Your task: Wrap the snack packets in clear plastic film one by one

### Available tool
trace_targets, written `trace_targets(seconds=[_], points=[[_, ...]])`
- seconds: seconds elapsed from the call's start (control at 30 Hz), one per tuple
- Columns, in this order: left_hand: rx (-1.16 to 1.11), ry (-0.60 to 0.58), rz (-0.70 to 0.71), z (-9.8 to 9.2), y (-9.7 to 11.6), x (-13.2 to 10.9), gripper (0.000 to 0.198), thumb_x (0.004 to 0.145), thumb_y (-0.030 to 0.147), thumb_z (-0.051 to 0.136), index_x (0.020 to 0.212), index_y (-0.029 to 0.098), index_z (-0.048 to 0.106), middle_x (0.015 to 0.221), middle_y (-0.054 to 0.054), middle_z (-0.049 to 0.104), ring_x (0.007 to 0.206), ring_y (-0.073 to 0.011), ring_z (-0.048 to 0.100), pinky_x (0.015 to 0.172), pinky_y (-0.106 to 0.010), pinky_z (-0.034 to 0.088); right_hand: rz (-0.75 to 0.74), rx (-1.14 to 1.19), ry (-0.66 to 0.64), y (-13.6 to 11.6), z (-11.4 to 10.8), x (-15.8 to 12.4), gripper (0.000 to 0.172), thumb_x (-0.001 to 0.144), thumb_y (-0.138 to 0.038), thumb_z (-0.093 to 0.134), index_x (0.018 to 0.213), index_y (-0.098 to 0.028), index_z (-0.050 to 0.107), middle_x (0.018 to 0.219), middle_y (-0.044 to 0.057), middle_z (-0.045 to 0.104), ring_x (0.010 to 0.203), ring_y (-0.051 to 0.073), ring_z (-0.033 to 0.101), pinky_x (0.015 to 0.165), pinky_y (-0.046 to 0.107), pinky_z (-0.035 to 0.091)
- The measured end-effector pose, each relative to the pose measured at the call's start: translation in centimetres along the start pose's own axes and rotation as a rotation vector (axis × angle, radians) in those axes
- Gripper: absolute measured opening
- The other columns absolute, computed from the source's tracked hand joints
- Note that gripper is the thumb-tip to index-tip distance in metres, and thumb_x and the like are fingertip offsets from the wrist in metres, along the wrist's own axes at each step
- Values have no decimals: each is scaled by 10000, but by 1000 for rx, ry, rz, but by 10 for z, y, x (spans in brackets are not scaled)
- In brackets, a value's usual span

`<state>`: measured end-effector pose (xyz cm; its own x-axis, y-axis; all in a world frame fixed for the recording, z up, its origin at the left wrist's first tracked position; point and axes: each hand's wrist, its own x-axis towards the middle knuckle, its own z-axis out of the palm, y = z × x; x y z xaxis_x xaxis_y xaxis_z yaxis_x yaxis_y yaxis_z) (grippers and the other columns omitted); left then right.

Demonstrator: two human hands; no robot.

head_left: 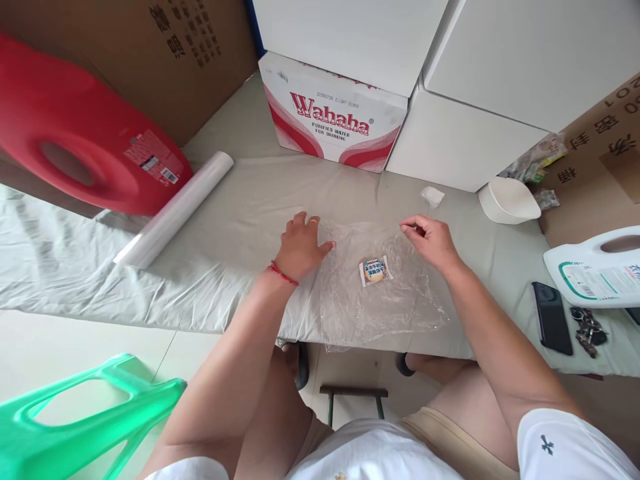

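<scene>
I saw the left hand [301,250] palm-down, fingers apart, thumb at the left edge of clear crinkled plastic film [345,307]; right hand [432,241] upper right, thumb and forefinger together, couldn't tell if clamped on film. Small round white-wrapped snack [375,271] mid-film. Bare pale cloth [250,217] leftward.

Probably a room at home: keys [590,330], phone [552,318] and red jug [117,127] share a cloth-covered table [250,213]; stool [85,427] on tiled floor [150,328].
</scene>
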<state>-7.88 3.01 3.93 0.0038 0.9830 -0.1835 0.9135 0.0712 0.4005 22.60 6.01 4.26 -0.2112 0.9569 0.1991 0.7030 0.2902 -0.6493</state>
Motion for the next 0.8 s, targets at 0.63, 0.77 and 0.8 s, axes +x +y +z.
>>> trace_targets(seconds=[0.63, 0.77, 0.8], points=[[35, -265, 877, 58, -17, -103, 778, 628, 381, 996, 1259, 172, 592, 1295, -174, 619, 1158, -349, 582, 976, -481, 473, -17, -163, -129, 37, -22, -204, 235, 1023, -352, 584, 1186, -336, 751, 1183, 101, 665, 1017, 269, 682, 862, 473, 619], [-69, -303, 847, 56, -30, -92, 888, 705, 495, 937, 1457, 224, 551, 1549, -208, 491, 1340, -379, 539, 1112, -535, 461, -24, -61, -33, 31, -19, -177, 229, 1030, -402, 572, 1005, -322, 784, 1082, 91, 704, 1012, 274, 665, 875, 479, 599], [-107, -301, 833, 55, -30, -89, 922, 740, 574, 891, 1512, 233, 518, 1608, -219, 439, 1385, -388, 517, 1144, -545, 450, -27, -34, -28, 28, -21, -168, 215, 1024, -416, 588, 1000, -323, 781, 1085, 86, 719, 1022, 276, 662, 906, 491, 589]])
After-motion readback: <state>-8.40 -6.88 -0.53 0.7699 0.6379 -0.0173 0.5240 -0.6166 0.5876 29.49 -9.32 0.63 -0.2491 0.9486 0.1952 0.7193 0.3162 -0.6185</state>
